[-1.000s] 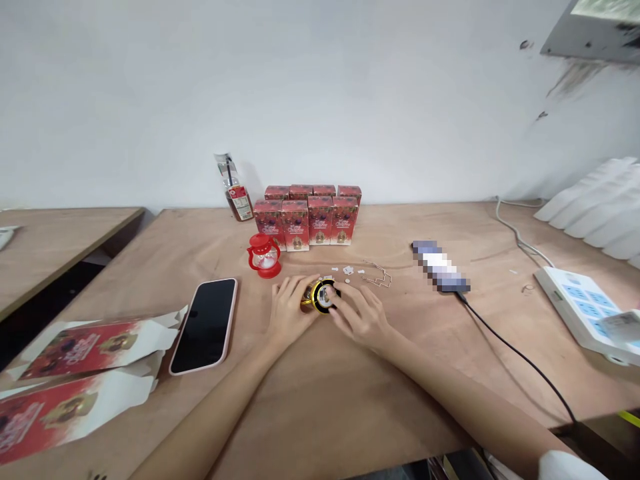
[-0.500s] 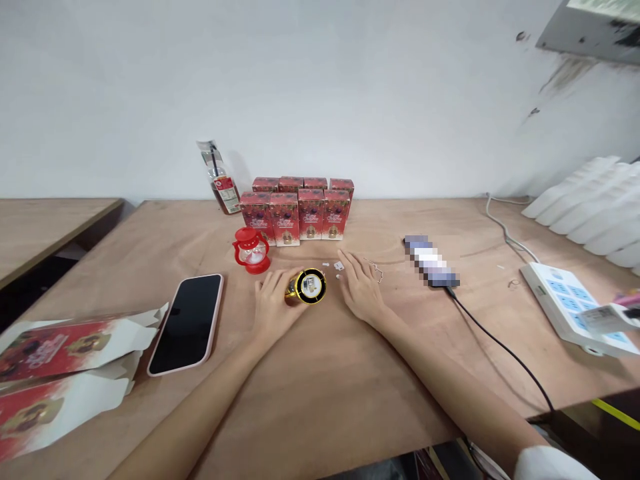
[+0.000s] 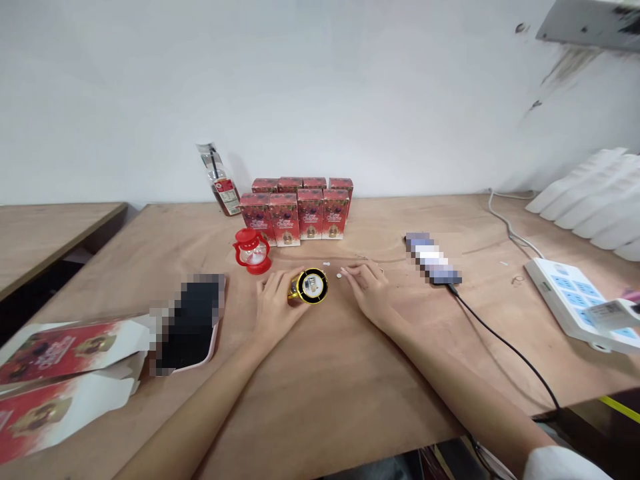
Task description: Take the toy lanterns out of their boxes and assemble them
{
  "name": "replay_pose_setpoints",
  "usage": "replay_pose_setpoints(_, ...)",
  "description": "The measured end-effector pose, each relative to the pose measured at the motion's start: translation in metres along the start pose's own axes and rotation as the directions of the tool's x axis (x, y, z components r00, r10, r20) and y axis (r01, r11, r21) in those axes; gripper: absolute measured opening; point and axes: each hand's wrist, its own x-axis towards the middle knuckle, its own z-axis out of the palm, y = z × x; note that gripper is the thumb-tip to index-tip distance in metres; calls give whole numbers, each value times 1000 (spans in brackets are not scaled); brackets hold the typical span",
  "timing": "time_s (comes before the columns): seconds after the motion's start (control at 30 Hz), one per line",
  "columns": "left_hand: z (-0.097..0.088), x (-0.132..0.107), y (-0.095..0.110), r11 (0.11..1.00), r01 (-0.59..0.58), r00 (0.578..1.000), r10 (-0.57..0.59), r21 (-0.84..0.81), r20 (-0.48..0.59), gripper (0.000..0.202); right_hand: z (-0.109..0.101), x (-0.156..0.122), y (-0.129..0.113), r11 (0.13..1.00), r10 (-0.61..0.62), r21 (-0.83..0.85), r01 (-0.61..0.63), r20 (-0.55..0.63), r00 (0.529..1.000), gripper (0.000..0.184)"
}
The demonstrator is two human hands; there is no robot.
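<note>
The person's left hand (image 3: 277,303) curls around a shiny gold lantern with a round black-and-white base (image 3: 309,287), fingers along its side; the lantern lies tipped over, its flat circular base facing the person, on the smooth, faintly grained brown wooden table (image 3: 320,380). The right hand (image 3: 373,293) rests well apart from it, fingertips drawn together just beside a tiny round white piece (image 3: 339,276); whether they pinch anything cannot be told. Beyond the left hand stands a glossy red lantern with a clear, bulging middle (image 3: 253,252). Behind it, upright rectangular red printed cardboard boxes (image 3: 285,220) stand in two rows. Flattened red-and-white cartons with creased flaps (image 3: 60,350) lie at the table's left.
</note>
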Motion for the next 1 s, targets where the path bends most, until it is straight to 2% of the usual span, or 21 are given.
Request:
replay_pose_setpoints(0.07, 0, 0, 1, 1000, 7, 1000, -7, 5, 5, 41, -2, 0, -10, 991, 5, 134, 8, -95, 996, 15)
replay_pose_setpoints(0.17, 0, -1, 1, 999, -3, 1000, 2, 36, 19, 41, -3, -3, -27, 968, 0, 247, 33, -133, 991, 11)
replay_pose_setpoints(0.27, 1, -2, 2, 996, -55, 998, 52, 70, 35, 42, -5, -5, -40, 952, -22, 301, 53, -105, 994, 6)
replay_pose_setpoints(0.33, 1, -2, 2, 995, -49, 999, 48, 89, 23, 42, -6, -6, -44, 945, -33, 323, 46, -44, 998, 9)
replay_pose_setpoints(0.47, -1, -2, 3, 994, 41, 999, -42, 101, 6, 41, -6, -8, -41, 941, -133, 322, 107, 61, 989, 29)
replay_pose_setpoints(0.57, -1, -1, 3, 994, 55, 998, -56, 98, 13, 40, -5, -11, -37, 938, -201, 300, 173, 65, 978, 37)
replay_pose_setpoints(0.83, 0, -3, 6, 990, -59, 998, 55, 127, 33, 41, -6, -12, -42, 948, -221, 216, 232, -76, 972, 21)
replay_pose_setpoints(1.0, 1, -3, 6, 990, -81, 997, 79, 119, 18, 40, -7, -12, -42, 947, -263, 172, 271, -67, 963, 18)
